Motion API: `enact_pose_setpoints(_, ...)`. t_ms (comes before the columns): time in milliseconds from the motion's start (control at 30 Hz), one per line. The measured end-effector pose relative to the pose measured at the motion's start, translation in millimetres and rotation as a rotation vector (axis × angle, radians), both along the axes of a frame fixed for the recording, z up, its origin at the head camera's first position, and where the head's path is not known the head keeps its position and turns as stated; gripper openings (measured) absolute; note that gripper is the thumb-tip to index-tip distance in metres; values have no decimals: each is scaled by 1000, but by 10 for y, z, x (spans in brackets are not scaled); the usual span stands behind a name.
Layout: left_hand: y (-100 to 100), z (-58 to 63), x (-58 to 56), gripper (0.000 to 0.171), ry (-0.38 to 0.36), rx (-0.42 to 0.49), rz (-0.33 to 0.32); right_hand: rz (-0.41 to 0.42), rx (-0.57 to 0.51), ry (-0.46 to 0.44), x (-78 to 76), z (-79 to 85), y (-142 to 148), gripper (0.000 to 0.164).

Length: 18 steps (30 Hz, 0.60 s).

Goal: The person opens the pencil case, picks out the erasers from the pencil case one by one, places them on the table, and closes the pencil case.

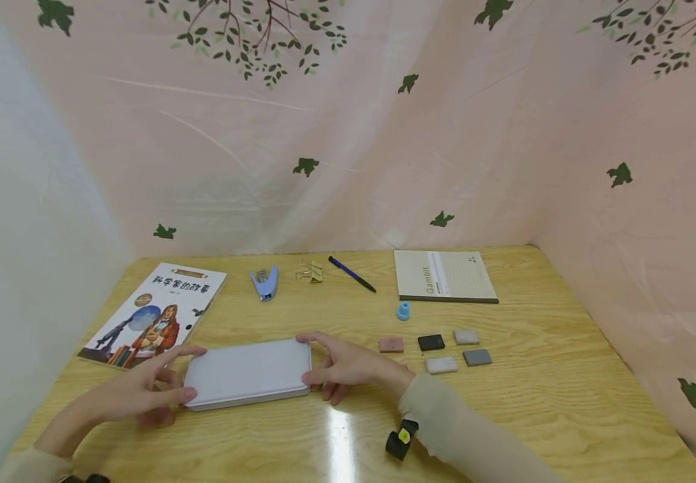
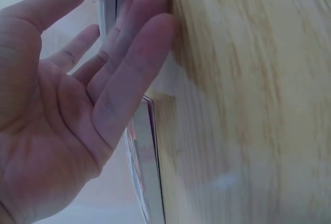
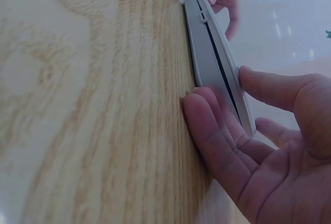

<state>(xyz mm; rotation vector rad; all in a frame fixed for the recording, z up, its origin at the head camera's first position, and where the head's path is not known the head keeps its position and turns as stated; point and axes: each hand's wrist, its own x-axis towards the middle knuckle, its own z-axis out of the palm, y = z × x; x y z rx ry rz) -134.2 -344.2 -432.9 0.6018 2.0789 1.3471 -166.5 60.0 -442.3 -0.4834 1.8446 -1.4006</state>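
Note:
A flat, light grey rectangular case lies on the wooden table in front of the person. In the right wrist view, a dark seam and a small tab show along the side of the case. My left hand holds its left end, thumb at the front corner and index finger at the back corner. At the opposite end, my right hand grips it, thumb and index finger over the top edge and the other fingers low beside it. The left wrist view shows the left hand with its fingertips close to the tabletop.
Behind the left hand lies a picture book. Farther back are a blue stapler, a gold binder clip, a pen and a notebook. A small blue piece and several small blocks sit right of the case.

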Motion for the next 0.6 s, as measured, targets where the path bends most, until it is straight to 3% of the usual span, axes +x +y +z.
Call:
enact_pose_setpoints(200, 33, -10, -21, 64, 36, 14, 0, -23, -13, -22, 3, -15, 0, 72)
enact_pose_setpoints(600, 45, -21, -27, 65, -12, -9, 27, -44, -12, 9, 57, -2, 16, 74)
